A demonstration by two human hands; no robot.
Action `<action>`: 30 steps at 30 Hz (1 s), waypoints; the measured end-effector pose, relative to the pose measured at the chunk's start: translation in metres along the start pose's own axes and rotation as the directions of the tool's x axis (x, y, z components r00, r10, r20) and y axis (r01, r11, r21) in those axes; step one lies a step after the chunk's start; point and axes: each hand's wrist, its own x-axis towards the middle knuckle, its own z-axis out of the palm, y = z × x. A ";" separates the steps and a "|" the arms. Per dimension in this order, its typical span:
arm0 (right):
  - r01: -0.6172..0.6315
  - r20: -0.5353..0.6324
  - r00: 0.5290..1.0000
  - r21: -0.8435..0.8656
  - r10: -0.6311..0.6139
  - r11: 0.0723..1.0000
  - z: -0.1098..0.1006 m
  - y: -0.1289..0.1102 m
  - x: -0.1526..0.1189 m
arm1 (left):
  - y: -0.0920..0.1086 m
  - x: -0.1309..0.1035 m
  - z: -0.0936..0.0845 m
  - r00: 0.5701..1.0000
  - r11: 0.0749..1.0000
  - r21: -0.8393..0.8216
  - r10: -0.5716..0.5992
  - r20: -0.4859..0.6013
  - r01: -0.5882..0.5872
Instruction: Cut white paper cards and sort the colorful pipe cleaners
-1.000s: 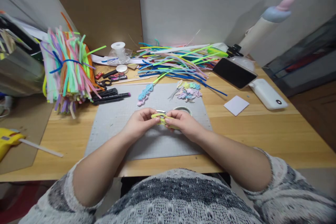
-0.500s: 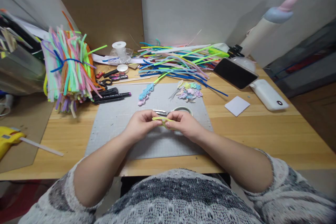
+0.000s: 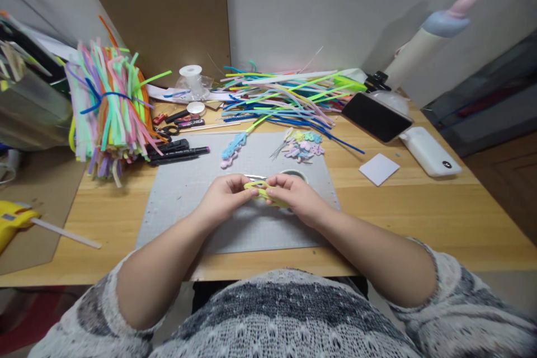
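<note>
Between my hands is a yellow pipe cleaner [image 3: 257,184], bent into a loop. My left hand [image 3: 226,194] pinches its left side, thumb against fingers. From the other side my right hand [image 3: 293,194] is closed on the same pipe cleaner, and its fingers cover part of it. Behind the hands a pair of scissors [image 3: 254,178] lies on the grey cutting mat [image 3: 168,212], partly hidden, beside a roll of tape [image 3: 302,175]. Farther back on the mat are a blue and pink fuzzy twisted piece [image 3: 234,150] and a pile of small pastel fuzzy shapes [image 3: 305,148].
Loose pipe cleaners [image 3: 285,95] spread along the back. A tied bundle of them [image 3: 113,112] stands at left, near black pens [image 3: 180,155]. A yellow glue gun [image 3: 14,221] lies far left. At right are a phone [image 3: 376,117], a white power bank [image 3: 432,152] and a paper square [image 3: 379,169].
The yellow pipe cleaner now shows a wider, more raised loop between my fingers. My right hand has shifted its grip slightly; the left hand stays nearly in place.
</note>
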 end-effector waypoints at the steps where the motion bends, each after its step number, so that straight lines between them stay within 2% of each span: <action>1: 0.000 -0.015 1.000 0.026 0.000 1.000 0.001 0.000 0.000 | 0.000 0.000 0.000 1.000 1.000 -0.005 -0.007 -0.013 0.007; 5: 0.053 0.004 0.999 -0.027 -0.053 0.998 0.002 0.003 -0.001 | 0.000 0.000 0.000 0.996 0.999 -0.038 -0.018 -0.089 0.014; 7: 0.189 -0.012 0.981 -0.155 -0.193 0.970 0.001 0.005 -0.002 | 0.001 0.000 0.000 0.992 0.998 -0.055 -0.011 -0.122 0.004; 8: 0.289 -0.025 0.952 -0.247 -0.304 0.925 0.000 0.005 -0.002 | 0.002 0.001 0.000 0.991 0.998 -0.062 -0.005 -0.136 -0.003; 10: 0.472 -0.002 0.846 -0.462 -0.533 0.751 -0.003 0.007 -0.003 | 0.002 0.001 0.001 0.988 0.998 -0.067 0.004 -0.157 -0.015; 12: 0.539 0.072 0.748 -0.646 -0.660 0.541 -0.005 0.007 -0.005 | 0.002 0.001 0.001 0.986 0.998 -0.068 0.007 -0.168 -0.019; 14: 0.511 0.119 0.708 -0.766 -0.696 0.389 -0.006 0.007 -0.007 | 0.002 0.000 0.002 0.985 0.997 -0.069 0.005 -0.175 -0.017; 17: 0.427 0.120 0.699 -0.861 -0.705 0.277 -0.005 0.006 -0.009 | 0.000 -0.001 0.004 0.983 0.997 -0.080 0.000 -0.182 -0.014; 20: 0.396 0.116 0.704 -0.883 -0.701 0.251 -0.003 0.005 -0.010 | -0.001 -0.001 0.005 0.985 0.995 -0.104 -0.013 -0.173 -0.005; 30: 0.417 0.115 0.716 -0.862 -0.689 0.289 -0.001 0.006 -0.009 | -0.003 -0.002 0.010 0.991 0.991 -0.129 0.013 -0.129 -0.030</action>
